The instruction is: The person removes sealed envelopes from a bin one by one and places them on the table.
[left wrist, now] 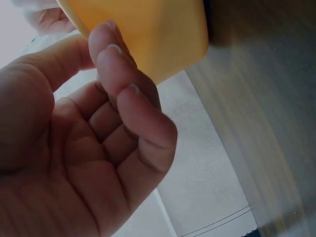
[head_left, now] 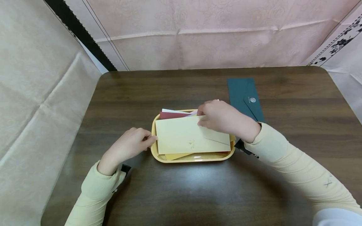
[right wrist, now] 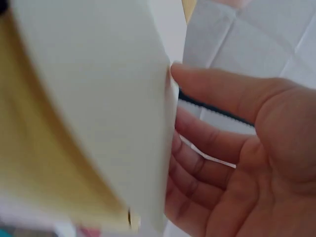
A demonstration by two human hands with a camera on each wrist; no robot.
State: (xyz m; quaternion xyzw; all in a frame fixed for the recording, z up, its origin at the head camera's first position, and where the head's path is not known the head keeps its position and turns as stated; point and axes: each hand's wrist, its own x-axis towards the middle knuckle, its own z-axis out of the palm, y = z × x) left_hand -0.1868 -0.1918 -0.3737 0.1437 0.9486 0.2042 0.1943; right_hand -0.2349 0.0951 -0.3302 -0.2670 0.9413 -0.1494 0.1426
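Note:
A cream envelope with a small gold mark lies tilted over the top of a yellow tray. My right hand pinches the envelope's upper edge between thumb and fingers. In the right wrist view the thumb presses the near face of the cream envelope, with the fingers behind it. At the tray's left end, my left hand pinches the rim between thumb and fingertips. The left wrist view shows the tray's smooth outer wall beside those fingertips.
Behind the cream envelope, a dark red envelope and white paper edges stick up in the tray. A yellow envelope shows below it. A teal envelope with a round seal lies on the wooden table, partly behind my right arm.

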